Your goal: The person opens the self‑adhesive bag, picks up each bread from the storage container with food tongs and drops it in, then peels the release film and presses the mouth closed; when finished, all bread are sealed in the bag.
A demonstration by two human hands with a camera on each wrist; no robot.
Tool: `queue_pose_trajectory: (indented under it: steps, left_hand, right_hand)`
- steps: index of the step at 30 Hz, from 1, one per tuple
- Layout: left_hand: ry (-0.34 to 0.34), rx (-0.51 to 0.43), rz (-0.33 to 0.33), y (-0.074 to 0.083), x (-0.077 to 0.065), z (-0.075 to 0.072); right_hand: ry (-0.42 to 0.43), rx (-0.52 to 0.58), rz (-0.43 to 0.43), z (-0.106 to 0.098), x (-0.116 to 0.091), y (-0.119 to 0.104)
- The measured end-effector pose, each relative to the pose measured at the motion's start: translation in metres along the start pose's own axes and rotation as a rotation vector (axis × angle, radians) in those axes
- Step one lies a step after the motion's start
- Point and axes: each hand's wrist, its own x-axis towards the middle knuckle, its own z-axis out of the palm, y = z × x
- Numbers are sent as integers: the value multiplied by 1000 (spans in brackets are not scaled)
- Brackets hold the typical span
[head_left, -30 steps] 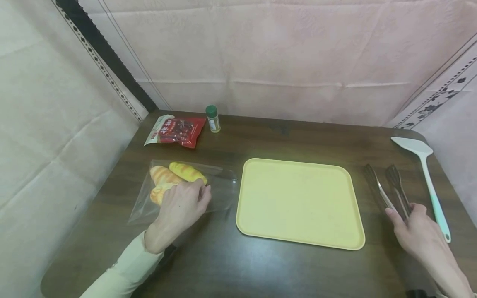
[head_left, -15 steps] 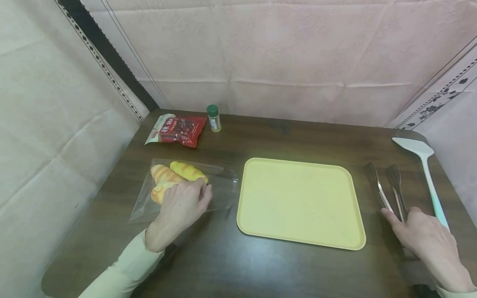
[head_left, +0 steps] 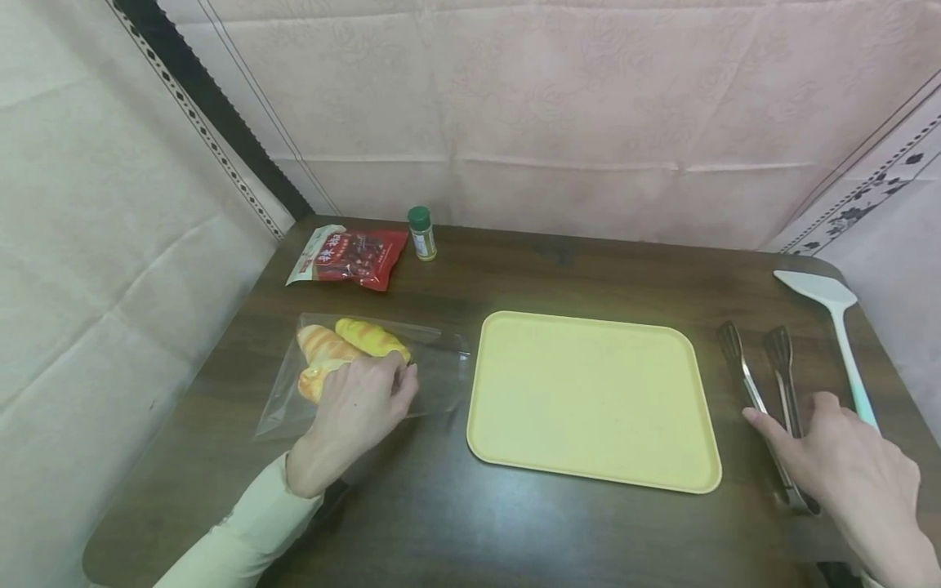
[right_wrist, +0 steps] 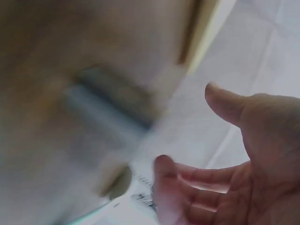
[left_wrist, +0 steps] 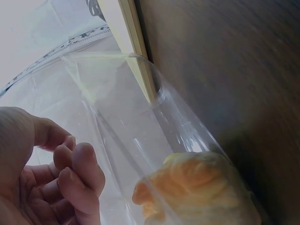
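Observation:
My left hand (head_left: 363,400) reaches over a clear plastic bag (head_left: 441,376) and seems to pinch its film; in the left wrist view the fingers are curled and the thumb meets a fingertip. Inside the bag lie a yellow bread roll (head_left: 371,338), a striped tan bread (head_left: 323,346) and another golden pastry (left_wrist: 201,187) partly under the hand. On the right, metal tongs (head_left: 790,404) lie on the table with their two arms spread. Beside them hovers my right hand (head_left: 856,457), its thumb and fingers apart, holding nothing; the right wrist view is partly blurred.
A yellow tray (head_left: 591,400) occupies the table's middle. Right of the tongs is a pale turquoise turner (head_left: 845,351), its handle end hidden by the hand. At the back left are a red snack packet (head_left: 356,257) and a green-capped spice bottle (head_left: 422,237).
My right hand has let go of the tongs and shifted slightly right, and the tongs' hinge end now shows on the table. The left hand and bag have stayed put.

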Motion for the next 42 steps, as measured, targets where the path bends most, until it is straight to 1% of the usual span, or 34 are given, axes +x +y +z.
queue_pose_trajectory:
  steps: [3,5,8,9,12,16,19,24,27,28,30,33,37,39,41,42]
  left_hand:
    - [-6,2,-8,0,0,-1]
    - [-12,2,-15,0,0,-1]
    - [-22,2,-17,0,0,-1]
    - [-21,2,-13,0,0,-1]
    - [-13,-1,8,-1,1,0]
    - [10,-16,38,-3,0,0]
    - [18,-22,46,-4,0,0]
    - [17,-28,42,-4,1,-1]
    - [23,-31,46,-4,2,-2]
    - [26,-31,49,-3,2,-3]
    - [34,-28,57,-3,3,-3]
    - [36,-27,61,-2,3,-3]
    - [33,-24,58,-2,3,-4]
    - [29,-21,53,-1,3,-4]
    - [26,-15,50,-1,3,-4]
    - [25,-13,49,-1,3,-3]
  right_hand:
    - [77,50,-78,-6,-10,-17]
    - [124,99,-145,-9,-18,-33]
    - [217,167,-261,-8,-33,-59]
    - [245,190,-296,-8,-38,-68]
    - [338,275,-436,-6,-54,-98]
    - [409,331,-649,2,-72,-139]
    - [404,354,-770,10,-80,-167]
    - [293,443,-874,30,-90,-211]
    - [240,482,-895,47,-92,-236]
    - [222,495,-895,52,-92,-243]
    - [162,533,-880,61,-92,-257]
    - [9,610,-834,73,-96,-274]
    - [-247,755,-726,83,-104,-292]
    - [-360,834,-663,89,-106,-300]
    - [-445,903,-598,94,-106,-307]
    - [-473,935,-566,97,-106,-310]
